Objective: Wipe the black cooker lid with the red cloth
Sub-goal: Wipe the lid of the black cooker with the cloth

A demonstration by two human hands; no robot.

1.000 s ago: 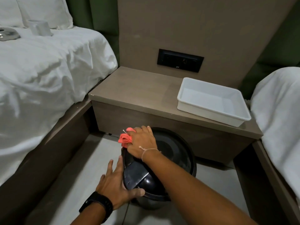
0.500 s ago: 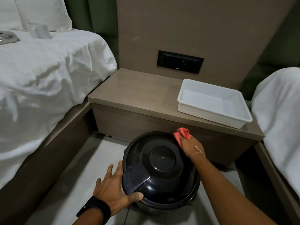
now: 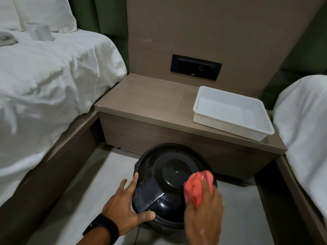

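While left hand [image 3: 123, 206] splays open against black cooker lid [image 3: 169, 175], right hand [image 3: 203, 209] fingers clutching red cloth [image 3: 196, 188].

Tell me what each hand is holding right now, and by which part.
The right hand grips the bunched red cloth by its near end. The left hand steadies the black cooker lid at its left rim.

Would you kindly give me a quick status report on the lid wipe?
Left hand open, bracing cooker lid at its near-left edge. Right hand shut on red cloth, pressed on lid's right side. Nothing in the way.
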